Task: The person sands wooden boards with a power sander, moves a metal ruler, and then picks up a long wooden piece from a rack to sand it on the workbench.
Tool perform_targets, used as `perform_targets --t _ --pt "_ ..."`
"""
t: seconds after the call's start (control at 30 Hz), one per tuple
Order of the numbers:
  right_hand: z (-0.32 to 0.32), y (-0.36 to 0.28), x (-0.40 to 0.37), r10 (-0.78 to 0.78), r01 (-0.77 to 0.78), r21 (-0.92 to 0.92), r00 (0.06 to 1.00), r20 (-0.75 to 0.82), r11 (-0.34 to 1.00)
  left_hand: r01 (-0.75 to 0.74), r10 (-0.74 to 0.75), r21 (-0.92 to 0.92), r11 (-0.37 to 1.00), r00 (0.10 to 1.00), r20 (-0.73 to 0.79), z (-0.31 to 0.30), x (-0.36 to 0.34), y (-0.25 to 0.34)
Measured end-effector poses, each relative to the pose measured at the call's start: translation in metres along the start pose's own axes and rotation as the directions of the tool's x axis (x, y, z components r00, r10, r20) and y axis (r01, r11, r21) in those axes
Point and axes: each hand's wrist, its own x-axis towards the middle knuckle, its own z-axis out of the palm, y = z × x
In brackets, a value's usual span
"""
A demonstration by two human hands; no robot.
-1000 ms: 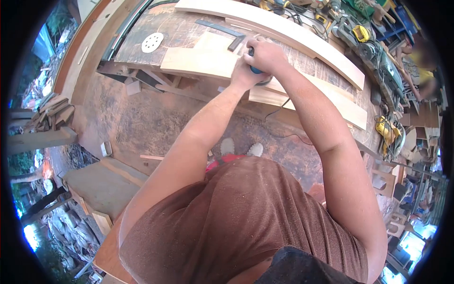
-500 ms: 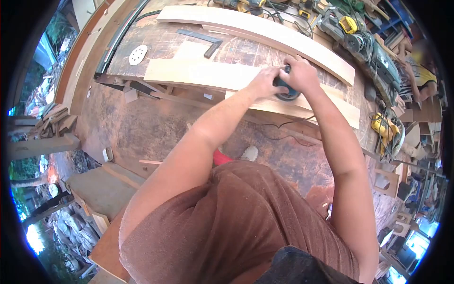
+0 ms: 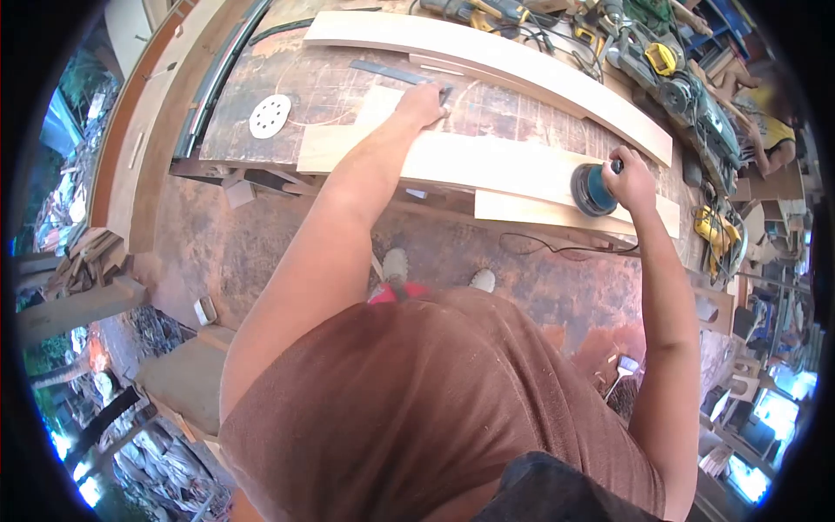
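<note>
My right hand (image 3: pixel 632 180) is wrapped round the top of a teal and black sander (image 3: pixel 594 189). The sander is tilted, its round pad turned toward the left, at the right part of a pale board (image 3: pixel 513 165). Farther off to the left, my left hand (image 3: pixel 421 104) is closed at the dark stock of a try square (image 3: pixel 387 71), covering part of it. The square's metal blade stretches out to the left on the bench. Below my left hand lies a small pale wood piece (image 3: pixel 376 104), partly hidden.
A long pale board (image 3: pixel 487 61) lies along the far side of the workbench (image 3: pixel 326 83). A white sanding disc (image 3: pixel 270 116) with holes rests at the left. Power tools, including a yellow one (image 3: pixel 715 228), crowd the right edge. Another person (image 3: pixel 770 130) sits beyond them.
My left hand has left the sander and reached up and left to the try square. My right hand has moved the sander to the right and tilted it. The view has shifted slightly.
</note>
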Motion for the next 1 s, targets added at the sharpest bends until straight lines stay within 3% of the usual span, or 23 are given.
perform_targets --t 0.17,0.23,0.3,0.37,0.47,0.5,0.57,0.63,0.77,0.9,1.0 --pt "0.007 -0.051 0.006 -0.01 0.012 0.037 0.999 -0.05 0.999 -0.051 0.036 -0.135 0.989 0.993 -0.115 -0.027 -0.005 -0.067" --pt "0.008 -0.073 0.009 -0.017 0.02 0.047 0.998 -0.059 0.999 0.025 -0.047 -0.195 0.98 0.993 -0.108 -0.054 -0.022 -0.106" --pt "0.007 -0.099 0.01 -0.039 0.041 0.031 0.997 -0.062 0.999 -0.023 0.002 -0.079 0.997 0.967 -0.256 -0.049 -0.019 -0.178" --pt "0.01 -0.119 0.014 -0.061 0.064 0.032 0.996 -0.07 0.997 0.056 -0.07 -0.054 0.997 0.95 -0.304 -0.07 -0.03 -0.214" --pt "0.013 -0.143 0.021 -0.07 0.07 0.015 0.997 -0.022 0.997 0.071 -0.1 -0.098 0.993 0.935 -0.34 -0.07 -0.023 -0.26" --pt "0.015 -0.151 0.024 -0.099 0.1 0.011 0.995 -0.025 0.995 -0.006 -0.054 -0.145 0.989 0.913 -0.404 -0.068 -0.021 -0.262" --pt "0.016 -0.17 0.024 -0.116 0.116 0.006 0.993 -0.021 0.993 -0.171 0.074 -0.173 0.97 0.885 -0.46 -0.071 -0.023 -0.247" --pt "0.013 -0.192 0.026 -0.115 0.115 -0.001 0.993 0.034 0.993 -0.224 0.2 -0.003 0.975 0.879 -0.432 -0.068 -0.043 -0.203" --pt "0.005 -0.238 0.027 -0.128 0.129 -0.002 0.987 0.1 0.992 -0.28 0.264 -0.081 0.957 0.95 -0.165 -0.054 -0.123 -0.095" --pt "0.007 -0.275 0.029 -0.178 0.18 -0.008 0.978 0.111 0.984 -0.289 0.265 -0.198 0.937 0.954 -0.138 -0.021 -0.142 -0.043" --pt "0.01 -0.298 0.033 -0.26 0.26 0.008 0.96 0.101 0.965 -0.336 0.263 -0.336 0.88 0.933 -0.247 -0.008 -0.137 -0.012"
